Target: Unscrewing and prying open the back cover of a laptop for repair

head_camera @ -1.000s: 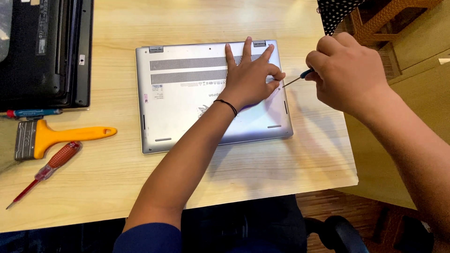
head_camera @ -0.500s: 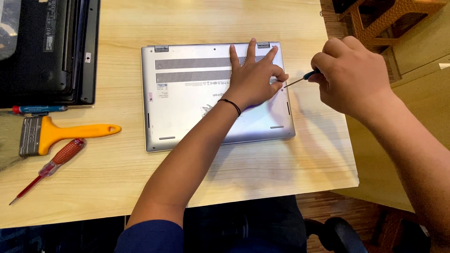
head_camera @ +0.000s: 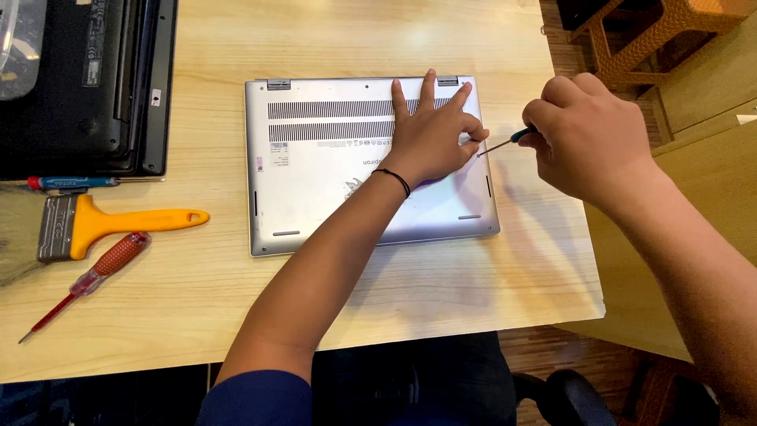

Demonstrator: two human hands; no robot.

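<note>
Screwdriver (head_camera: 505, 142) was pinched in closed right hand (head_camera: 587, 138), tip at right edge of upturned silver laptop (head_camera: 331, 185). Left hand (head_camera: 430, 138) lay flat, open, beside tip, gripping nothing. Yellow-handled brush (head_camera: 110, 225), red screwdriver (head_camera: 87, 280) far left.

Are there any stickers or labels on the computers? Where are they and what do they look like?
Small sticker on the silver laptop's upturned underside, left part, below the vent slots: little pale rectangle with tiny dark print.
Tiny pinkish sticker by that laptop's left edge: narrow strip.
Long label on the black laptop at top left: dark rectangle with pale print.
Small white square sticker near the black laptop's right edge.
No packages, signs or lit screens show.
</note>
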